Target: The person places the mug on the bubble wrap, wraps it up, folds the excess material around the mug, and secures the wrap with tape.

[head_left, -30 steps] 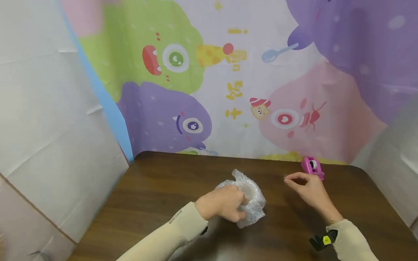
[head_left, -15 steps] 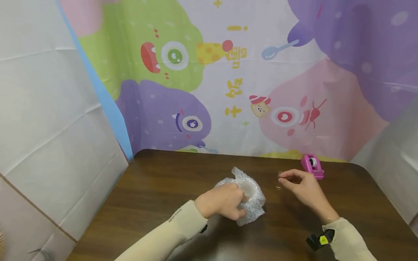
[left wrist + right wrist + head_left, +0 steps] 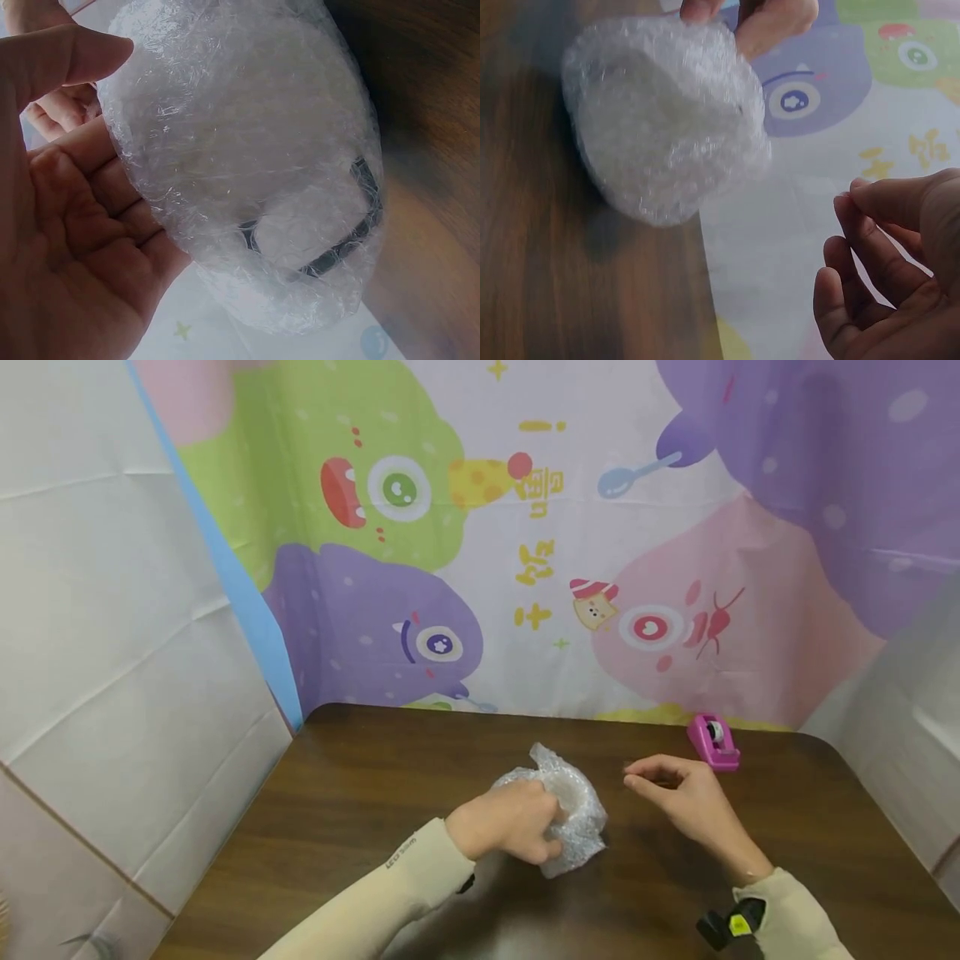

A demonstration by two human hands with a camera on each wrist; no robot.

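My left hand (image 3: 517, 822) holds a bundle of clear bubble wrap (image 3: 581, 835) above the table, thumb on one side and fingers on the other. Through the layers in the left wrist view, the bubble wrap (image 3: 247, 142) shows something pale and rounded with a black angled band (image 3: 337, 251); its kind cannot be told. To the right of the bundle and apart from it, my right hand (image 3: 693, 797) pinches thumb and index fingertips together. A faint clear sliver, seemingly tape, is at those fingertips; in the right wrist view the right hand (image 3: 892, 262) shows it too faintly to make out.
A pink tape dispenser (image 3: 712, 745) with a roll in it stands at the back right of the dark wooden table (image 3: 360, 777). Behind the table hangs a cartoon-printed cloth (image 3: 525, 677), with pale panels (image 3: 135, 677) at the sides.
My right hand has moved left, away from the tape dispenser and closer to the bundle. A small glint showed below its fingertips half a second ago. My left hand and the bundle stay nearly still.
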